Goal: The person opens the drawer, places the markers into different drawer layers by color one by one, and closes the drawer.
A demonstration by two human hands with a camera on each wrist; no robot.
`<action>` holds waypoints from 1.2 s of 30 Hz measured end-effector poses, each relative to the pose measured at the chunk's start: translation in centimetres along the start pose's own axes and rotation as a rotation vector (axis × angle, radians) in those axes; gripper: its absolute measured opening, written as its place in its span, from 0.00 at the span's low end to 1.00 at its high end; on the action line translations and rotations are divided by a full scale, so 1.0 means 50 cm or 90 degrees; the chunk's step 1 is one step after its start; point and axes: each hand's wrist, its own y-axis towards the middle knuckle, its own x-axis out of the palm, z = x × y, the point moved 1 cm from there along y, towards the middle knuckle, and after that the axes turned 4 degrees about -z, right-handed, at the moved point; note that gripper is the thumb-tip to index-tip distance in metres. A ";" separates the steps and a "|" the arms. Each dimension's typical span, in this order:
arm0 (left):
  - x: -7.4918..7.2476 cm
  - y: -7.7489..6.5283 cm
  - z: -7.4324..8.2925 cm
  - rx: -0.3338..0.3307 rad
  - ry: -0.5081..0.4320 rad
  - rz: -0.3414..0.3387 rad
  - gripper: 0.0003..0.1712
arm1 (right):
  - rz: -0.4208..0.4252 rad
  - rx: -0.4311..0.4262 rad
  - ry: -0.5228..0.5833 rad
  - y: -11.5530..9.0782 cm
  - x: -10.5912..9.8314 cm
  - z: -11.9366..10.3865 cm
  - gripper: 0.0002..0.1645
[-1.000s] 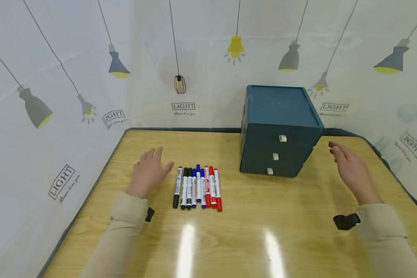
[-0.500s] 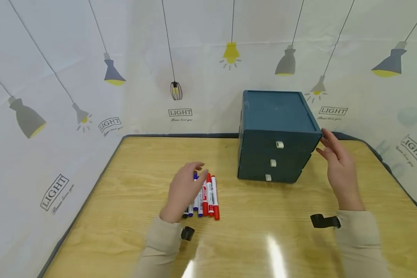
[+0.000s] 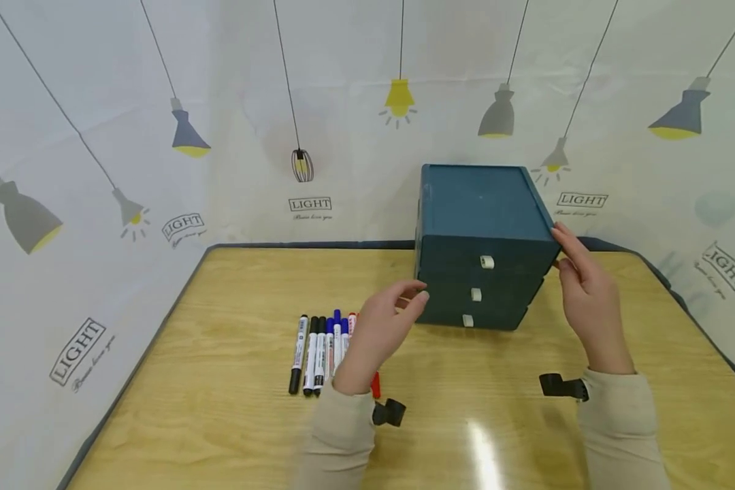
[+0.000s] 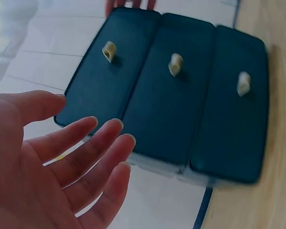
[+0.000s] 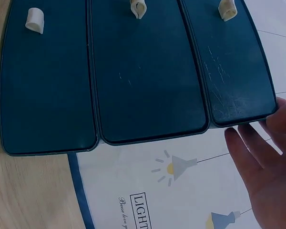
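A dark blue drawer box (image 3: pixel 484 204) with three stacked drawers, each with a small white pull, stands at the back right of the table; every drawer is closed. My right hand (image 3: pixel 593 303) is at its right side, fingertips against the upper right edge, fingers mostly straight. Near its lower left front corner is my left hand (image 3: pixel 382 327), its fingers loosely bent and holding nothing; in the left wrist view, that hand (image 4: pixel 81 157) appears spread just short of the drawer fronts. Behind the left wrist lies a row of markers (image 3: pixel 316 354), black, blue and red, partly hidden by the hand.
The wooden table (image 3: pixel 220 422) runs up to a white cloth backdrop (image 3: pixel 239 122) printed with hanging lamps. Black camera mounts (image 3: pixel 388 412) sit on both wrists.
My left hand has moved right, from left of the markers, across them, to the drawer box. My right hand has come left to touch the box's side. The head view has tilted slightly.
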 end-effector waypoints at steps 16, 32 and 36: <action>0.106 0.047 0.089 0.106 -0.085 -0.063 0.32 | -0.056 -0.024 0.087 0.012 -0.021 -0.009 0.26; 0.134 0.065 0.079 0.140 -0.120 -0.091 0.32 | -0.110 -0.049 0.090 0.004 -0.033 -0.024 0.25; 0.138 0.062 0.078 0.135 -0.112 -0.071 0.31 | -0.109 -0.036 0.076 0.002 -0.028 -0.015 0.26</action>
